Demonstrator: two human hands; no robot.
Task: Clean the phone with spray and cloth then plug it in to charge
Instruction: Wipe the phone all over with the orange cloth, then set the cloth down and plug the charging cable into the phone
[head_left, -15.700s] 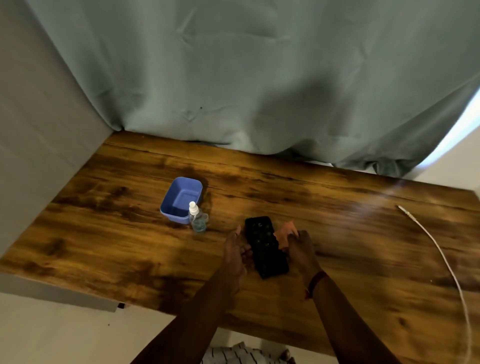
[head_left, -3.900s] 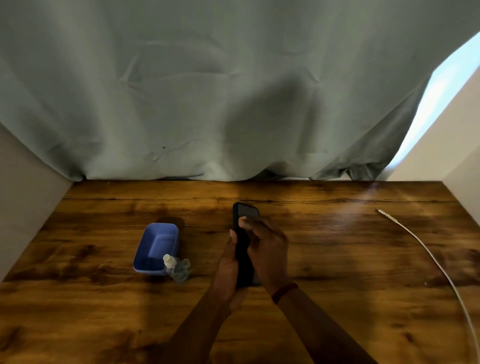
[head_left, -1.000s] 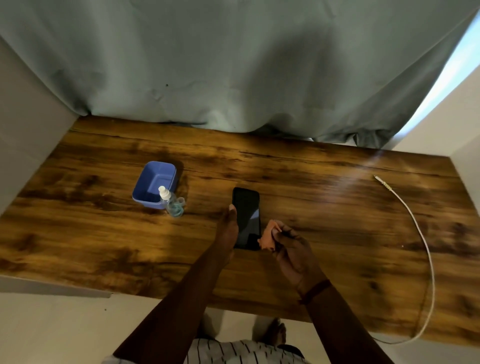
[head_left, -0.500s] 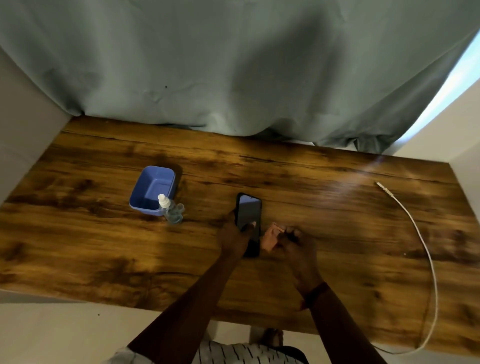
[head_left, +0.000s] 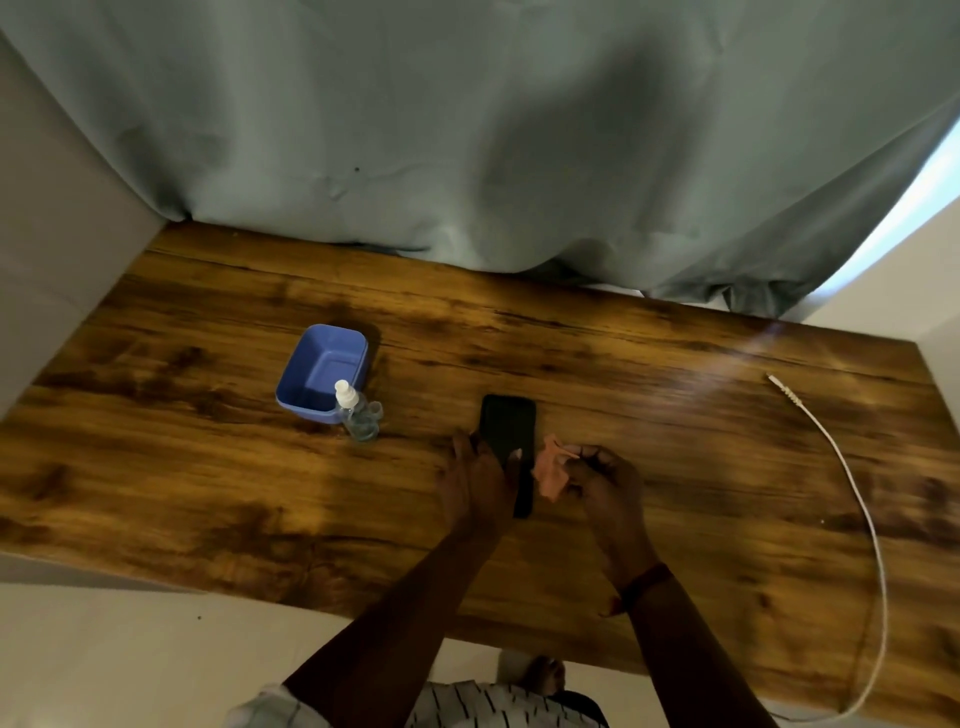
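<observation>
The black phone (head_left: 508, 436) lies screen-up near the middle of the wooden table (head_left: 208, 467). My left hand (head_left: 478, 480) grips its near left edge, with the thumb across the screen. Just right of the phone, my right hand (head_left: 602, 480) pinches a small crumpled orange cloth (head_left: 550, 467). A small clear spray bottle (head_left: 356, 413) with a white nozzle stands to the left, against the blue tub. The white charging cable (head_left: 852, 493) curves along the right side, its plug end (head_left: 779, 384) lying free on the table.
A blue plastic tub (head_left: 322, 371) sits left of centre behind the bottle. A grey-green curtain (head_left: 467, 130) hangs along the table's back edge. Walls close in on the left and right. The table's near edge runs just below my forearms.
My left hand has stayed on the phone's near left side. My right hand still holds the cloth beside the phone. The camera view has shifted slightly.
</observation>
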